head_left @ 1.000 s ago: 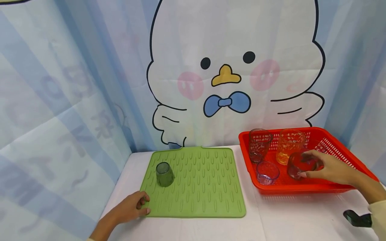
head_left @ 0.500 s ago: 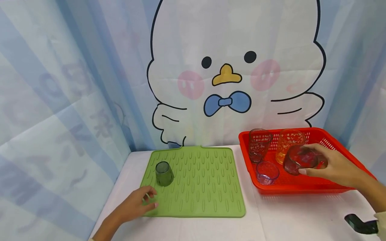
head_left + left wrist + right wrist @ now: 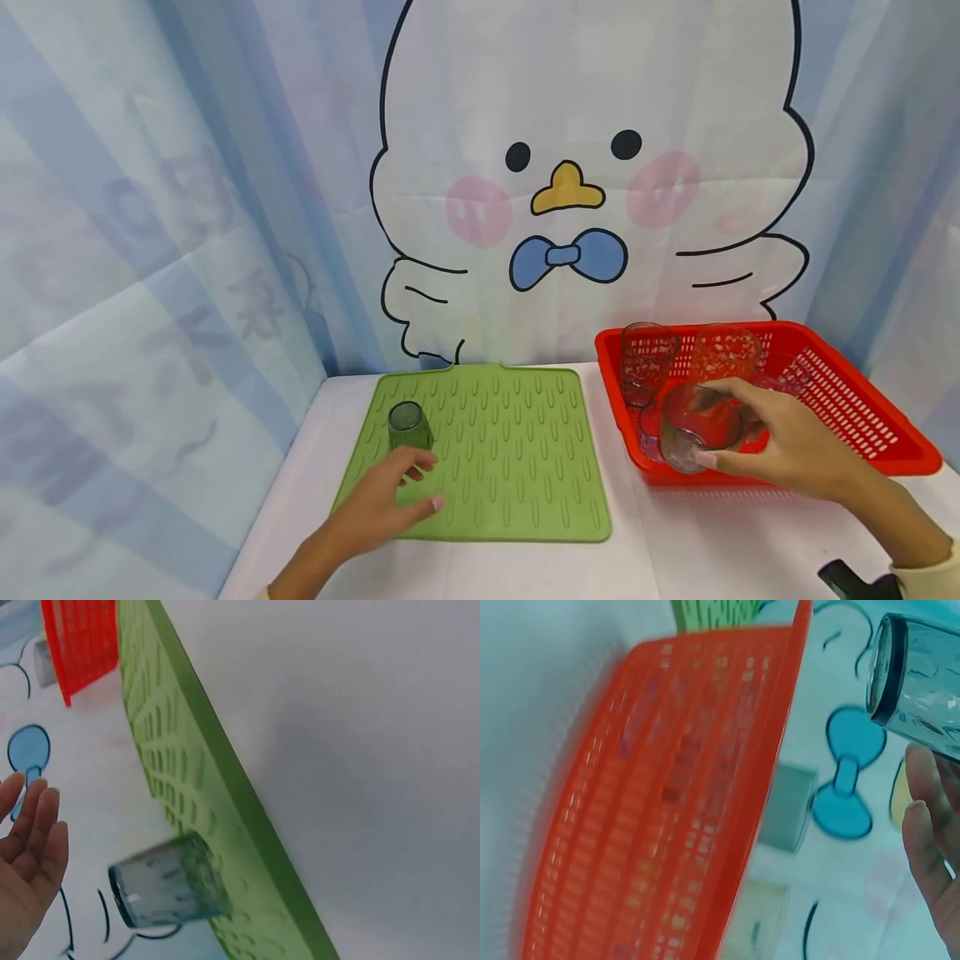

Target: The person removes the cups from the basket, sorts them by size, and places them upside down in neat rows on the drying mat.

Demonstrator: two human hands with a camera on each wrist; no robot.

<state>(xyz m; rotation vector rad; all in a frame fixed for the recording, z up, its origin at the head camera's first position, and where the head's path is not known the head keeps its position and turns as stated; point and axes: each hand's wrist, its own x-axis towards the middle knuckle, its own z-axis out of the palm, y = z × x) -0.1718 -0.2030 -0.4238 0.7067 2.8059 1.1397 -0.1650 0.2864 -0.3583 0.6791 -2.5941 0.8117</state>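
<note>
Bird-printed curtain (image 3: 581, 87) behind the white counter (image 3: 555, 575) carries faint lettering (image 3: 198, 183) — unreadable. The right hand (image 3: 787, 437) grips a clear tumbler (image 3: 693, 421) above the red basket (image 3: 903, 429), among other glasses (image 3: 648, 346); the left hand (image 3: 378, 504) — fingers relaxed — hovers near a smoky tumbler (image 3: 408, 423) on the green mat (image 3: 517, 471).

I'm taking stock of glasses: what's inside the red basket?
Inside: a tall clear glass, an orange-tinted glass, a pinkish glass, and a purple-tinted glass partly obscured by the held glass. The right hand hides part of the red basket.
</note>
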